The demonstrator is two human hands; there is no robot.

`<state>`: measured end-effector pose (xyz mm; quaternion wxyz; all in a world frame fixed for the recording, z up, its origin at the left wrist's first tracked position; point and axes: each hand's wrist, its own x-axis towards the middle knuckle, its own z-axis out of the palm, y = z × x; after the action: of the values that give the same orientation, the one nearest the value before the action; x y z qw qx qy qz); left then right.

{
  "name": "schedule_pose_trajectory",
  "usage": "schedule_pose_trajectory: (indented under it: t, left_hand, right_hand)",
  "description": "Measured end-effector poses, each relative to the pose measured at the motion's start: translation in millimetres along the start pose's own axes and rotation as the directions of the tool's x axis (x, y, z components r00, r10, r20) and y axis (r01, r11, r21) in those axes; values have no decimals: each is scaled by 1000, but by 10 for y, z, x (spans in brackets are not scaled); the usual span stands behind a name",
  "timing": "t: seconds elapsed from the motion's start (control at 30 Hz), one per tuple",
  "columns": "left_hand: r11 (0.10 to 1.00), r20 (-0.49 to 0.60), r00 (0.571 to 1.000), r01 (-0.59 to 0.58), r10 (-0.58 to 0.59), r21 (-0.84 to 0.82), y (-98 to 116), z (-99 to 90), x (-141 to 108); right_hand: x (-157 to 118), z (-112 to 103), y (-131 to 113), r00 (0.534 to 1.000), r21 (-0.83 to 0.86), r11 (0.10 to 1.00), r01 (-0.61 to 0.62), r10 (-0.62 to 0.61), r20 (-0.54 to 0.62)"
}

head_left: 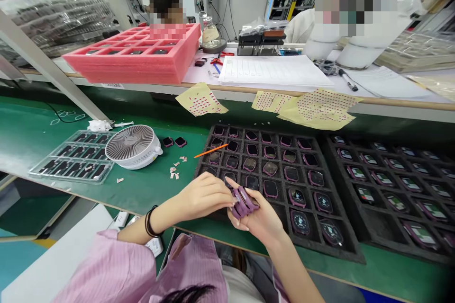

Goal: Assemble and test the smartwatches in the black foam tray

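While reaching over the near edge of the bench, bending both wrists inward above the near-left corner of the dark foam tray. Working beside a white fan, facing a raised shelf bearing a pink foam block. Clamping purple watch cases between thumb and curled fingers of the right hand; touching them with the left hand, bunching its fingers, grip impossible to tell.

Single head cam, fwd & down over bench, hands close, shelf farther off.
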<state>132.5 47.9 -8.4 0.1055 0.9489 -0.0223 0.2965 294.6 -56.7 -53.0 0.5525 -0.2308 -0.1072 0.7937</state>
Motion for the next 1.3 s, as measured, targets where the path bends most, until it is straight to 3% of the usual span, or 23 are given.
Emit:
schedule_pose_trajectory:
  t: [0.2, 0.4, 0.6, 0.7, 0.93, 1.1, 1.2, 1.3]
  left_hand:
    - [998, 34, 998, -52, 53, -47, -11, 27, 58]
    - [991, 146, 984, -117, 106, 70, -3, -26, 32]
    - [987, 184, 970, -161, 157, 7, 30, -37, 89]
    - [988, 249, 956, -152, 154, -30, 46, -36, 125]
    - [966, 282, 959, 78, -5, -248, -76, 132, 75]
    - [857, 291, 943, 279, -160, -433, -171, 230, 45]
    - [748, 283, 889, 456, -360, -482, -357, 183, -96]
    - [717, 124, 767, 635, -630, -287, -682, 61, -410]
  right_hand:
    - [5, -8, 30, 995, 1, 999, -45, 44, 94]
    - [-9, 3, 14, 993, -42, 996, -79, 82, 90]
    - [-3, -78, 13, 985, -101, 988, -114, 125, 116]
    - [-32, -135, 20, 993, -173, 982, -81, 94, 69]
    - [-97, -125, 111, 998, -238, 971, -22, 9, -55]
    - [-36, -109, 178, 999, -201, 979, -33, 24, -47]
    - [-22, -99, 181, 999, -179, 984, -13, 8, -31]
    - [-36, -113, 144, 1000, -162, 987, -18, 16, -12]
